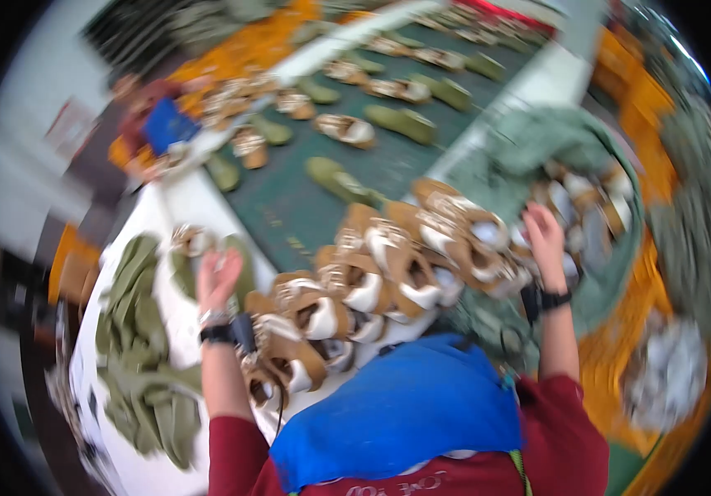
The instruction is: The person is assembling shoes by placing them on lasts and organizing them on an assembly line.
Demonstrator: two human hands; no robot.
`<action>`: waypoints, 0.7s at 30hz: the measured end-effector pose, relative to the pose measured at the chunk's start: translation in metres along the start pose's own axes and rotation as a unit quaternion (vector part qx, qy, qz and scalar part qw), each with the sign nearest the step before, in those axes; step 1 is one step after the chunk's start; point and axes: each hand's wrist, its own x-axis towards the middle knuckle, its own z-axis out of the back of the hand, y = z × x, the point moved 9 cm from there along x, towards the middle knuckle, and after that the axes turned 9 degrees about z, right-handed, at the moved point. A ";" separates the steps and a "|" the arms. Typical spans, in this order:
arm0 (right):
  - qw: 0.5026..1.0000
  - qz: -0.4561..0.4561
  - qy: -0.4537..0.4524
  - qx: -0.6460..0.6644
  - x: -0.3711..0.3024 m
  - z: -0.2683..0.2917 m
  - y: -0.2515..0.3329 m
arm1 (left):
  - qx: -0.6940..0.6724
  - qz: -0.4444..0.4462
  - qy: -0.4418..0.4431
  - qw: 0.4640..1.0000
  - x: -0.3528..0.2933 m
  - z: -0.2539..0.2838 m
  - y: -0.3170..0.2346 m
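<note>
2 hands, left (219, 277), right (544, 236), approx. 12 sandal uppers (388, 273) piled, 1 conveyor belt (306, 198)

A blurred pale sign with red (68, 124) hangs far left.

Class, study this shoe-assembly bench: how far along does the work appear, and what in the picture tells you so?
Done: many tan sandal uppers sit piled at the bench edge, and pairs lie spaced along the green belt. In hand: the left hand is raised over olive insoles, apparently empty; the right hand reaches into a green sack of more uppers. Left: the sack looks well filled and insoles are stacked. Blur hides the fingers.
</note>
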 end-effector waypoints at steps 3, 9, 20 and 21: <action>0.974 -0.148 -0.171 -0.007 -0.006 0.092 -0.097 | 0.144 0.005 0.112 0.983 -0.073 -0.103 0.040; 0.889 -0.369 -0.042 -0.268 -0.101 0.152 -0.334 | 0.277 -0.059 0.153 0.947 -0.157 -0.169 0.110; 0.849 -0.513 -0.107 -0.064 -0.119 -0.001 -0.268 | 0.370 -0.059 0.084 0.923 -0.185 -0.182 0.191; 0.859 -0.488 -0.155 -0.024 -0.120 0.009 -0.282 | 0.375 -0.062 0.082 0.921 -0.187 -0.185 0.192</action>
